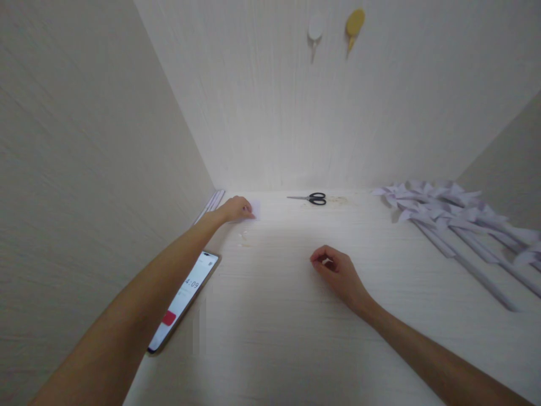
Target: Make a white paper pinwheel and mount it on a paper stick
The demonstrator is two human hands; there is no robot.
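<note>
My left hand (237, 208) reaches to the back left of the table, its fingers closed at a small pale lilac piece of paper (256, 210). Part of that paper is hidden behind the fingers. Over the middle right of the table is my right hand (338, 275), thumb and fingertips brought together in a loose ring. Nothing shows between them. Black-handled scissors (316, 198) lie near the back wall, between and beyond both hands, touched by neither.
Folded paper pinwheels (443, 206) with rolled paper sticks (473, 270) pile up at the right. A phone (192, 293) lies under my left forearm. Narrow paper strips (210, 204) rest along the left wall. Two hooks, white (315, 28) and yellow (355, 23), are on the back wall.
</note>
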